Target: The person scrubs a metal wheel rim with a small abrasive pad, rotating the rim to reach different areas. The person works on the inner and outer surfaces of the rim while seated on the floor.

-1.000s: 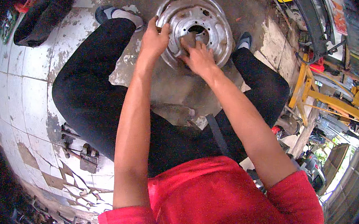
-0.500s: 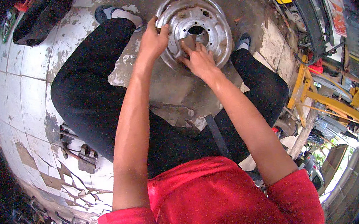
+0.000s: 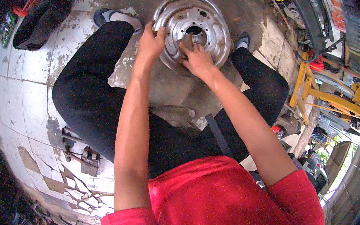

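A bare, silver-grey steel wheel rim (image 3: 214, 23) lies on the floor between my feet, its surface scuffed and stained around the dark centre hole. My left hand (image 3: 150, 43) grips the left edge of the rim, thumb on top and fingers curled over the lip. In my right hand (image 3: 199, 58) is a small folded piece of brown sandpaper (image 3: 187, 41), pressed against the rim's face just left of the centre hole. Part of the sandpaper is hidden under my fingers.
Yellow metal stands (image 3: 338, 106) and stacked parts crowd the right side. A black tyre-like object (image 3: 40, 28) lies at the far left. A metal clamp-like tool (image 3: 89, 161) sits on cracked white tiles (image 3: 35, 101) beside my left leg.
My right hand has shifted slightly left with the sandpaper, which now stands more upright against the rim. My left hand has moved slightly left and down along the rim's edge.
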`<action>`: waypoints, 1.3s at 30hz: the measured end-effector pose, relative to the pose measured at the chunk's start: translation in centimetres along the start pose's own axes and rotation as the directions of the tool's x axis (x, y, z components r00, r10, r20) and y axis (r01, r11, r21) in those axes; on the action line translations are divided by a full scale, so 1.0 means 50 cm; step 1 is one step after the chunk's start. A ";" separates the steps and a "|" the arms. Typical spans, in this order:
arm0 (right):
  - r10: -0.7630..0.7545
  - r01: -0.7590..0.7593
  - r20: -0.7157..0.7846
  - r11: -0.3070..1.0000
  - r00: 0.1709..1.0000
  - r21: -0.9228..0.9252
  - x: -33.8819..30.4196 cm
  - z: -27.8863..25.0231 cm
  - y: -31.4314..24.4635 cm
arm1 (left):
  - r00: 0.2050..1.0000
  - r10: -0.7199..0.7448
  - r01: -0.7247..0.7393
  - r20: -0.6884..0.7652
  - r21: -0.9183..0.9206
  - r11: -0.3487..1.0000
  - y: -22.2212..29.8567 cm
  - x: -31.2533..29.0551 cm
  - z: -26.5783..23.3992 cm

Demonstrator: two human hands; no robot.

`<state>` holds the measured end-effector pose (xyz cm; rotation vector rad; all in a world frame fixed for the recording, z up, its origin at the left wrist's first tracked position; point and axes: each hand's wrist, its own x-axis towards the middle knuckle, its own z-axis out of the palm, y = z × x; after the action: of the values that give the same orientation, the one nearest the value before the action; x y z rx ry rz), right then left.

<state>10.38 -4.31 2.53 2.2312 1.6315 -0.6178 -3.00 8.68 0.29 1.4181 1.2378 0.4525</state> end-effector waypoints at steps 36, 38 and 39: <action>0.053 -0.053 0.003 0.991 0.999 0.121 0.023 -0.005 -0.015 | 0.999 -0.018 0.015 0.036 0.098 0.995 0.009 -0.014 -0.005; 0.032 -0.032 0.005 0.997 0.999 0.073 -0.001 0.003 -0.015 | 0.999 0.003 -0.006 0.038 0.067 0.998 -0.009 -0.011 -0.006; 0.033 -0.033 -0.002 0.996 0.999 0.085 0.000 0.004 -0.011 | 0.999 0.016 -0.018 0.040 0.049 0.999 -0.016 -0.005 -0.002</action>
<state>9.81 -4.23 2.34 2.3154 1.5945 -0.6868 -3.52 8.35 -0.29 1.4736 1.2129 0.4059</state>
